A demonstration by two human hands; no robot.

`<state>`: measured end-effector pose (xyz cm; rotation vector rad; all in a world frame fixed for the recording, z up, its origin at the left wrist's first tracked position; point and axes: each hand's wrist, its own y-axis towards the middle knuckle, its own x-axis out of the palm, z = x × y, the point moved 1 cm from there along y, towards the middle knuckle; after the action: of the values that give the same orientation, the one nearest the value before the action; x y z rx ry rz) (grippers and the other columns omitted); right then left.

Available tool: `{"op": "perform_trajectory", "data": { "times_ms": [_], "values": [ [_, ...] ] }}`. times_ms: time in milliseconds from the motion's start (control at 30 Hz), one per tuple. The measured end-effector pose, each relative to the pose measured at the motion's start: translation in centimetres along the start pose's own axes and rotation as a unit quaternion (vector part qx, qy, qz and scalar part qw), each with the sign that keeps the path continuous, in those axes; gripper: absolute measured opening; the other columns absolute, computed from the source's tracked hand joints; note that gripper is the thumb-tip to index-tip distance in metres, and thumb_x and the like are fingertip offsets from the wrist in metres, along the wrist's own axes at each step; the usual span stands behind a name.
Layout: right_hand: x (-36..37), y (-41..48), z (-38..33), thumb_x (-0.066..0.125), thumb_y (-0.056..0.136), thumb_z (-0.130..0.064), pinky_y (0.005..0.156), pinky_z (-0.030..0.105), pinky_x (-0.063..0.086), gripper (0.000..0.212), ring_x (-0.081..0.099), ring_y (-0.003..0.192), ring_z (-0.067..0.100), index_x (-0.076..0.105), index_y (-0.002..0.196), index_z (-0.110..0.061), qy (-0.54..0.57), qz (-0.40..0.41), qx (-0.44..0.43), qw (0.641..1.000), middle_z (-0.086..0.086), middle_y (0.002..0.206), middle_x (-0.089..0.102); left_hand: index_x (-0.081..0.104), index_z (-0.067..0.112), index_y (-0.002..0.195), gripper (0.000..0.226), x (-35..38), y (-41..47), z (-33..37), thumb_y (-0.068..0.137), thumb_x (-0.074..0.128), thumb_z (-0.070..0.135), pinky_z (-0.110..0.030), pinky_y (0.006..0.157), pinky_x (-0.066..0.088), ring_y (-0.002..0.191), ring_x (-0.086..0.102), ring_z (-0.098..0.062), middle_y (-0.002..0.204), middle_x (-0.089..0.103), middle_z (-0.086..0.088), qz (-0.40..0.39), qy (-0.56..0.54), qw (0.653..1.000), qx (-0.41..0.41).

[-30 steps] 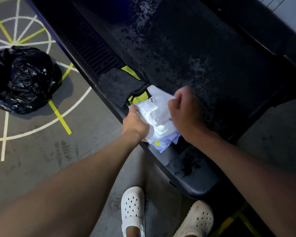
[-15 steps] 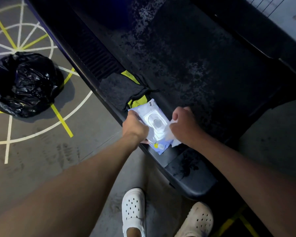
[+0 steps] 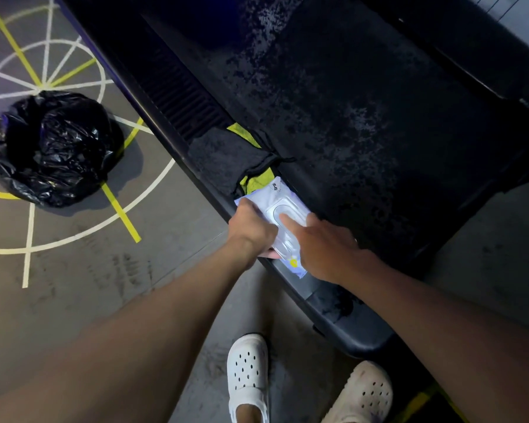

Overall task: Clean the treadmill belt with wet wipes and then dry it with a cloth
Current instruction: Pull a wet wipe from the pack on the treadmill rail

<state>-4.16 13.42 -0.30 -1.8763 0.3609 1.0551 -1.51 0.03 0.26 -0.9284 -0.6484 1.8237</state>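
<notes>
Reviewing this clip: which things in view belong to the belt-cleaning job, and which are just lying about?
Job:
- treadmill belt
- wet wipes pack, gripped by the left hand, right hand pressing its lid
- cloth beside the pack

Lying about:
- black bin bag
- white clogs
- floor tape lines

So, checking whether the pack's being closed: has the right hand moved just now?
Yes. The right hand has shifted from the right edge of the wipes pack onto its lid, toward the cloth, forefinger pressing down.

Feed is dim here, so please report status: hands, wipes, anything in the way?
Left hand grips wet wipes pack. Right hand index presses its lid. Cloth lies beside pack on side rail.
</notes>
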Motion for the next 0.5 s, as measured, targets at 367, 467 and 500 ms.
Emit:
{"op": "perform_trajectory", "data": {
  "times_ms": [367, 467, 500],
  "values": [
    [0.3, -0.2, 1.6, 0.053, 0.090, -0.032, 0.093, 0.042, 0.050, 0.035, 0.060, 0.108, 0.032, 0.060, 0.122, -0.021, 0.300, 0.080, 0.132, 0.941, 0.009, 0.120, 0.063, 0.051, 0.013, 0.092, 0.019, 0.6, -0.3, 0.2, 0.090, 0.044, 0.030, -0.045, 0.056, 0.060, 0.069, 0.068, -0.032, 0.087, 0.064, -0.015, 0.022, 0.055, 0.995, 0.074],
    [0.7, -0.3, 1.7, 0.052, 0.094, -0.050, 0.090, 0.040, 0.051, 0.040, 0.063, 0.104, 0.031, 0.063, 0.113, -0.017, 0.358, 0.089, 0.154, 0.917, 0.008, 0.111, 0.068, 0.059, 0.019, 0.101, 0.033, 1.0, -0.3, 0.0, 0.091, 0.034, 0.038, -0.044, 0.074, 0.057, 0.076, 0.064, -0.029, 0.078, 0.062, -0.004, 0.044, 0.107, 0.980, 0.164],
    [0.8, -0.2, 1.7, 0.052, 0.093, -0.053, 0.090, 0.039, 0.051, 0.044, 0.062, 0.106, 0.031, 0.062, 0.116, -0.017, 0.364, 0.091, 0.162, 0.913, 0.008, 0.114, 0.068, 0.055, 0.023, 0.120, 0.034, 1.2, -0.4, -0.2, 0.094, 0.035, 0.034, -0.039, 0.077, 0.054, 0.078, 0.062, -0.025, 0.079, 0.061, 0.000, 0.035, 0.136, 0.971, 0.191]
  ]
}}
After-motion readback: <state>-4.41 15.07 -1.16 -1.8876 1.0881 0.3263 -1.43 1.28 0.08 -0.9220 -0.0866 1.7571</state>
